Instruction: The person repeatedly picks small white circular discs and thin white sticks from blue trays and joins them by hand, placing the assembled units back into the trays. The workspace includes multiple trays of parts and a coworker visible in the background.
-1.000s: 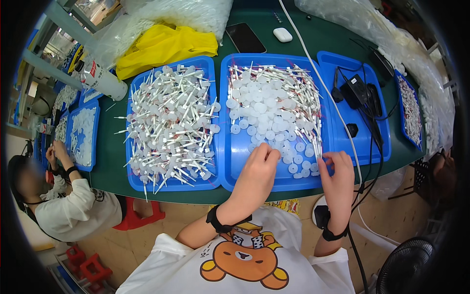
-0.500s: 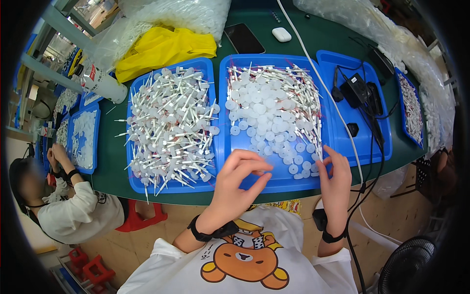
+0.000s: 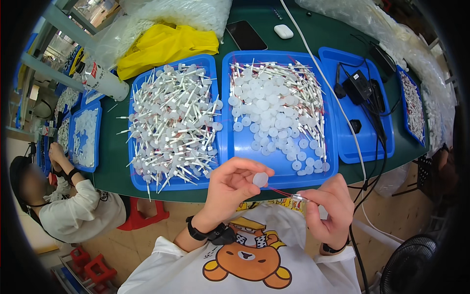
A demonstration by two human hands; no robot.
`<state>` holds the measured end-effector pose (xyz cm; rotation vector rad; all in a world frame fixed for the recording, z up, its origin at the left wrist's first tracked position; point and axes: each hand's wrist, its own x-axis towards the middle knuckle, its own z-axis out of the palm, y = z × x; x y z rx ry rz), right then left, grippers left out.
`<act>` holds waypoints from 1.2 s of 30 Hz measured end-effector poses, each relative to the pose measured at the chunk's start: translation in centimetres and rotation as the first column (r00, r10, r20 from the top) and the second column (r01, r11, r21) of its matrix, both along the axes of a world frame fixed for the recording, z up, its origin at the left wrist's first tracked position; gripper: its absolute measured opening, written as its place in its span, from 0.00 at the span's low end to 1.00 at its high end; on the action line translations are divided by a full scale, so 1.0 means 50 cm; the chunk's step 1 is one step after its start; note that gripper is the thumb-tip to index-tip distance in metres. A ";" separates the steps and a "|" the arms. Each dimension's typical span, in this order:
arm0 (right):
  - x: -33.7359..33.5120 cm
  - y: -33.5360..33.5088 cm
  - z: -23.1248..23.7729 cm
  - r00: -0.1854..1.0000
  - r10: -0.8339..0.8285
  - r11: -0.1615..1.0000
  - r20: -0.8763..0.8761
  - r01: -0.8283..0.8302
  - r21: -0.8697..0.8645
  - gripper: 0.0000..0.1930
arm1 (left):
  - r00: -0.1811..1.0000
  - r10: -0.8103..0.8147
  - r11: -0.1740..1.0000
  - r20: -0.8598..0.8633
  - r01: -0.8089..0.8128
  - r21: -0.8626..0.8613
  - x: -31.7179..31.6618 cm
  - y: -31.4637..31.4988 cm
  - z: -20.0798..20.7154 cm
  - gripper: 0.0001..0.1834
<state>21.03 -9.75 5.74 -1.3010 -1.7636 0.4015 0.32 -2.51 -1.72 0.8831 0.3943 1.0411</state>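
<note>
Room opens at the near-left of the middle tray [image 3: 241, 151], with piled discs [image 3: 264, 110] just beyond. Over on the right, a white cable [image 3: 338, 103] slants across, a black adapter [image 3: 357, 88] crowding the side tray [image 3: 345, 143]!

Shirt [image 3: 188, 272]: yours is white, with wide short sleeves [image 3: 164, 252].
Chest print [image 3: 240, 262]: orange-brown bear head, yellow ears, white muzzle, small dark lettering beside it.
Left wristband [image 3: 195, 230]: black, bearing a dark rounded block [image 3: 223, 235].
Right wristband [image 3: 335, 249]: black, partly hidden by your right hand [image 3: 333, 203].
Left hand [image 3: 230, 186]: bare, as is your right.
</note>
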 end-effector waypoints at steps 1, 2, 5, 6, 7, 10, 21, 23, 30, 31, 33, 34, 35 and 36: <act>-0.002 0.003 -0.001 1.000 0.006 1.000 0.006 -0.006 -0.007 0.15 | 0.999 0.005 0.999 -0.035 -0.007 -0.041 0.004 -0.003 0.013 0.19; -0.004 0.005 -0.003 1.000 0.011 1.000 0.012 -0.011 -0.014 0.15 | 0.997 0.009 0.997 -0.071 -0.015 -0.082 0.005 -0.006 0.020 0.21; -0.005 0.005 -0.012 1.000 0.003 1.000 0.028 -0.002 -0.008 0.15 | 0.995 -0.061 0.992 -0.083 0.051 -0.118 -0.001 -0.004 0.026 0.21; -0.005 0.005 -0.013 0.999 -0.002 1.000 0.041 0.002 -0.007 0.15 | 0.996 -0.074 0.991 -0.057 0.067 -0.120 -0.001 -0.004 0.026 0.21; -0.005 0.004 -0.014 0.999 -0.006 1.000 0.053 0.006 -0.008 0.15 | 0.996 -0.086 0.989 -0.032 0.082 -0.122 0.000 -0.004 0.025 0.21; -0.002 0.002 -0.016 0.994 -0.020 1.000 0.105 0.019 0.005 0.15 | 0.996 -0.093 0.988 0.010 0.094 -0.122 0.004 -0.006 0.019 0.21; 0.004 0.012 -0.037 0.911 -0.030 0.994 0.412 -0.017 0.110 0.15 | 0.958 -0.140 0.989 -0.249 0.146 0.006 0.014 -0.003 0.025 0.19; 0.000 0.015 -0.039 0.908 -0.025 0.991 0.418 -0.032 0.127 0.14 | 0.953 -0.151 0.988 -0.263 0.156 -0.003 0.015 -0.007 0.026 0.19; -0.003 0.011 -0.034 0.923 0.031 0.997 0.382 -0.053 0.048 0.11 | 0.936 -0.166 0.984 -0.309 0.179 0.012 -0.003 0.000 0.054 0.19; -0.005 0.010 -0.033 0.935 0.055 0.997 0.351 -0.071 0.034 0.11 | 0.935 -0.144 0.984 -0.324 0.169 0.049 -0.003 0.000 0.057 0.18; -0.005 0.006 -0.029 0.953 0.107 0.994 0.285 -0.108 -0.012 0.10 | 0.912 -0.080 0.971 -0.403 0.163 0.175 -0.007 0.000 0.068 0.17; -0.005 0.003 -0.027 0.959 0.130 0.991 0.251 -0.123 -0.045 0.10 | 0.887 -0.036 0.950 -0.461 0.174 0.260 -0.010 0.001 0.076 0.16; -0.005 0.000 -0.024 0.964 0.153 0.987 0.216 -0.139 -0.077 0.10 | 0.858 0.014 0.920 -0.513 0.189 0.342 -0.014 0.003 0.085 0.16; -0.004 -0.002 -0.021 0.969 0.177 0.981 0.171 -0.160 -0.113 0.10 | 0.849 0.014 0.909 -0.528 0.209 0.360 -0.018 0.004 0.093 0.15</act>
